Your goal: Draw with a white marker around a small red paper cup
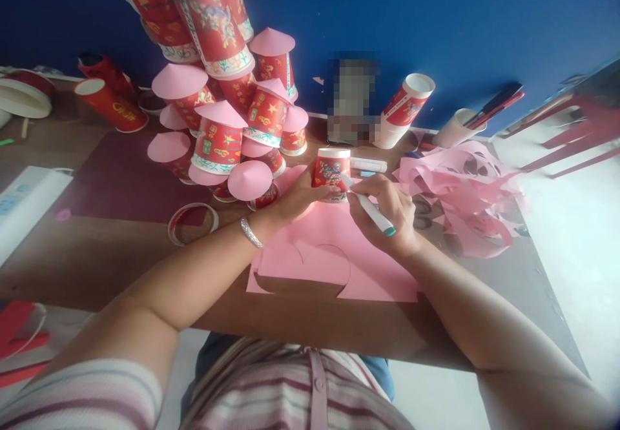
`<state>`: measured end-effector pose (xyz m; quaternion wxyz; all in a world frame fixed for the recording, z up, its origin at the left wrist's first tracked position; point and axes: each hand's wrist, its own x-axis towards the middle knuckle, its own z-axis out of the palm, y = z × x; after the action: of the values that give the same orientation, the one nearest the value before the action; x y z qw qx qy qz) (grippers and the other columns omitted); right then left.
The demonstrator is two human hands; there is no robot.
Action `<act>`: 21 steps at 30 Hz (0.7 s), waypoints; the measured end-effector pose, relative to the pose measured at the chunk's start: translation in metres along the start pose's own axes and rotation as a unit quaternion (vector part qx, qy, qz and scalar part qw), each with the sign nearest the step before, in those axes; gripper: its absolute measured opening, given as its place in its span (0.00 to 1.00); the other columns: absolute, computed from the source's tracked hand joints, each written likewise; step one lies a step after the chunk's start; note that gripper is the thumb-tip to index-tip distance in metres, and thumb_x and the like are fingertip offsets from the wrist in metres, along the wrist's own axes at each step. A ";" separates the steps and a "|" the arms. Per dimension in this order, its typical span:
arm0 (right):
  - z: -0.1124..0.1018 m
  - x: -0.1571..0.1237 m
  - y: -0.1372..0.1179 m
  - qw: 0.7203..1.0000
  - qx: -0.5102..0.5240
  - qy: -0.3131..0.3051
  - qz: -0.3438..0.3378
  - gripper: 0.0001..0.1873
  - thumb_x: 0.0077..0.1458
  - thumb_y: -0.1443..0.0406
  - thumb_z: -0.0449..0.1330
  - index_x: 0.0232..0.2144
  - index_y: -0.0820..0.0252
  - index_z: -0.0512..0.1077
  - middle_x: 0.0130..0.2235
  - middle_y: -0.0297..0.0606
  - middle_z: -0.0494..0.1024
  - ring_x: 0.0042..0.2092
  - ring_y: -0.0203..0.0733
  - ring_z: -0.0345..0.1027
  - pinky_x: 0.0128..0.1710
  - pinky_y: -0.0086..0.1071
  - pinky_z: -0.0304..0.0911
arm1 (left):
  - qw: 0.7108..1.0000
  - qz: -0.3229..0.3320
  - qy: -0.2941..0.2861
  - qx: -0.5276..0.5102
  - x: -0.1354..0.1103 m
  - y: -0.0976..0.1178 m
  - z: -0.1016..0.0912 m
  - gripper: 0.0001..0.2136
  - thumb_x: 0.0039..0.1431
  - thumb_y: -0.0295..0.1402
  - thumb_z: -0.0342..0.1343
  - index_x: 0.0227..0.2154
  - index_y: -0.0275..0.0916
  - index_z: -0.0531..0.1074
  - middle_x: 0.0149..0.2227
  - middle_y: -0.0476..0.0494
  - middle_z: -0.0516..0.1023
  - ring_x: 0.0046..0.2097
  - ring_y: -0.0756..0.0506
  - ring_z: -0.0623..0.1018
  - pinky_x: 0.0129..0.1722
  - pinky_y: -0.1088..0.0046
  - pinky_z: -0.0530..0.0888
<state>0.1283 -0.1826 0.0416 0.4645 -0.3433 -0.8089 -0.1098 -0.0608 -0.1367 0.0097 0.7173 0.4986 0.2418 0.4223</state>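
Note:
A small red patterned paper cup (331,170) stands upside down on a sheet of pink paper (372,275) with round pieces cut out of it. My left hand (296,199) presses against the cup's left side, fingers curled round it. My right hand (387,214) grips a white marker with a green end (372,212), its tip at the cup's right side on the paper. A silver bracelet (250,232) circles my left wrist.
A stack of red cups capped with pink paper cones (227,113) rises behind the left hand. Pink paper scraps (460,188) and scissors lie to the right. More cups (405,108), a glue stick (368,164), a cut cup rim (192,223) and a white power strip (24,204) sit around.

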 end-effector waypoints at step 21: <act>0.000 -0.001 0.001 1.000 -0.019 0.008 0.005 0.06 0.66 0.70 0.59 0.40 0.53 0.68 0.30 0.28 0.78 0.28 0.35 0.73 0.25 0.28 0.65 | 1.000 0.030 -0.001 0.000 0.001 -0.001 -0.002 0.14 0.54 0.39 0.73 0.38 0.39 0.77 0.38 0.47 0.81 0.44 0.45 0.80 0.48 0.66 0.77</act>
<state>0.1291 -0.1818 0.0405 0.4647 -0.3552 -0.8014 -0.1250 -0.0614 -0.1352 0.0086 0.7044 0.5061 0.2260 0.4434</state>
